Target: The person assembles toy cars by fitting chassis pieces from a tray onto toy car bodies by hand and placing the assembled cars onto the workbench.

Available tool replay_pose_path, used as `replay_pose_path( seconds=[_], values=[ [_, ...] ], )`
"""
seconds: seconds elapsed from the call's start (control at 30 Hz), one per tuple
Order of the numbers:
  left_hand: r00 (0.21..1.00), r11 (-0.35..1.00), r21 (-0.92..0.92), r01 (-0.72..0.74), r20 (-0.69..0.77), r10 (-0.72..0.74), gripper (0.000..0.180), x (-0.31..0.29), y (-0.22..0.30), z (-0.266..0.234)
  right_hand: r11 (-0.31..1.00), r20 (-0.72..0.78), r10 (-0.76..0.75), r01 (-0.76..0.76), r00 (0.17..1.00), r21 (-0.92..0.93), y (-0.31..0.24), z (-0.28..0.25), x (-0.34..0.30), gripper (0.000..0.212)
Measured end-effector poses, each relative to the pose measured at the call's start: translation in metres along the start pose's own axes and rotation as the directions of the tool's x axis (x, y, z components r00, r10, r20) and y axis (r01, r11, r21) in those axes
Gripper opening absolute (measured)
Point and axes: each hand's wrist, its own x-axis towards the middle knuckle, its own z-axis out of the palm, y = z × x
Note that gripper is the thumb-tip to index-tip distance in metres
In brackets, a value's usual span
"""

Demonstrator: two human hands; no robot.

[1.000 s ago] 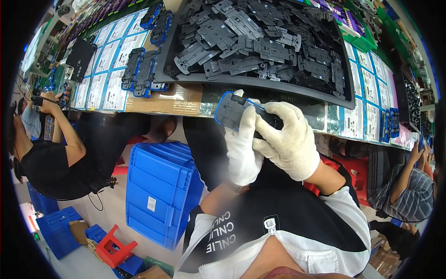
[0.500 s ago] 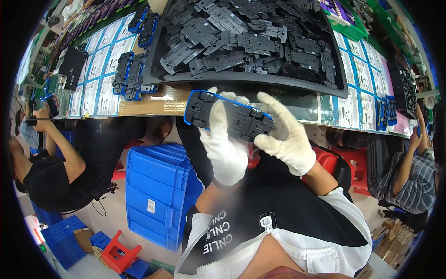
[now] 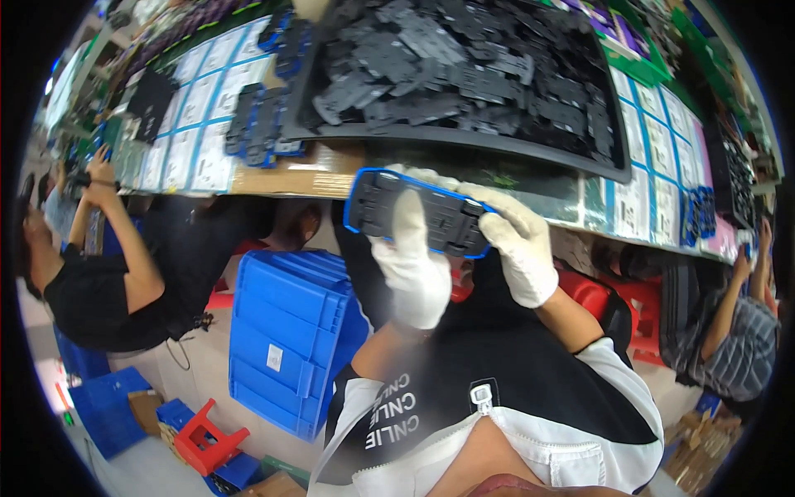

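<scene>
Two white-gloved hands hold one toy car between them at the middle of the head view, just below the large tray. The toy car [image 3: 439,217] shows its black underside to the camera, with a blue edge around it, and slants slightly down toward the right. The left hand [image 3: 411,277] grips it left of its middle, thumb laid flat across the underside and fingers mostly hidden behind. The right hand [image 3: 523,248] is closed narrowly around the car's right end, thumb near the lower right corner.

Across the top of the frame, a black tray [image 3: 464,142] holds a jumbled heap of black plastic parts [image 3: 464,74], somewhat blurred. At the upper left, more blue-and-black cars [image 3: 252,124] lie beside printed sheets [image 3: 199,108], with a cardboard strip [image 3: 306,170] along the table edge. Another group of blue cars [image 3: 698,217] sits at the right of the frame, and a green bin [image 3: 642,58] at the upper right.

Left of centre, below the table, is a big blue box [image 3: 286,331]; a red stool [image 3: 207,439] is at the lower left. One co-worker [image 3: 99,290] sits at the far left, another person [image 3: 729,348] at the far right.
</scene>
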Motion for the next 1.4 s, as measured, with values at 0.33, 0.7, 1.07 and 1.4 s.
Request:
replay_pose_path(
  seconds=[0.33, 0.7, 1.07, 1.4],
  values=[
    [0.985, 0.916, 0.394, -0.072, -0.115, 0.127, 0.042, 0.04, 0.082, -0.098, 0.924, 0.123, -0.178, 0.209, 0.976, -0.321, 0.0, -0.006, -0.004, 0.085],
    [0.98, -0.073, 0.991, -0.111, 0.121, 0.158, 0.057, 0.319, 0.164, -0.255, 0.82, -0.277, -0.426, 0.238, 0.861, -0.521, -0.044, -0.107, -0.026, 0.025],
    [0.955, -0.14, 0.99, 0.03, 0.013, 0.298, 0.057, 0.34, 0.177, -0.264, 0.422, -0.474, -0.879, -0.394, 0.042, -0.817, -0.031, -0.3, -0.102, 0.019],
    [0.62, -0.428, 0.802, -0.417, 0.595, 0.511, 0.041, 0.159, 0.107, -0.077, 0.221, -0.489, -0.839, -0.672, 0.239, -0.707, -0.026, -0.41, -0.131, 0.025]
  ],
)
